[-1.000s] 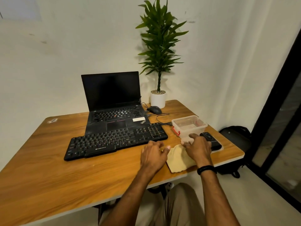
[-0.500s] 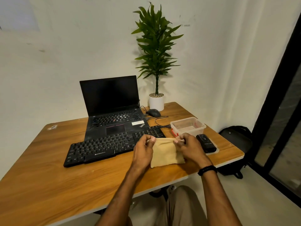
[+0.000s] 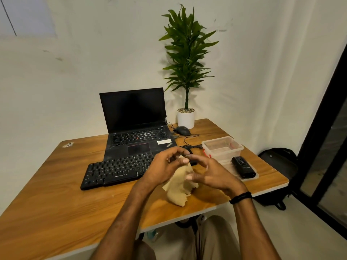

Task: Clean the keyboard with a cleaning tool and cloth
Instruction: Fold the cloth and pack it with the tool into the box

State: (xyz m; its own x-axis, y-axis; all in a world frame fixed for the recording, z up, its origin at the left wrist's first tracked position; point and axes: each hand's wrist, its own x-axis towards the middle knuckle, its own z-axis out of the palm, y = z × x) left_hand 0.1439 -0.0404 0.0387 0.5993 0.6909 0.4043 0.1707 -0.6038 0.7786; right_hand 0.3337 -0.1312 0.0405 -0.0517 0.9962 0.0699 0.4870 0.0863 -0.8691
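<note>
— Where was the cloth [image 3: 178,190]?
— Centre frame, hanging down toward the table [image 3: 75,203]. The left hand [image 3: 165,166] pinched its top corner, and the right hand [image 3: 216,175] held its side under the thumb.
— And the keyboard [image 3: 116,171]?
— Just left of both hands, its long axis running left to right. The left hand was nearer.

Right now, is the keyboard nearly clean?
Not yet. Done: nothing looks cleaned. In hand: the left hand and right hand hold the cloth off the table. Left: wiping the keyboard and using the black cleaning tool, lying untouched.
</note>
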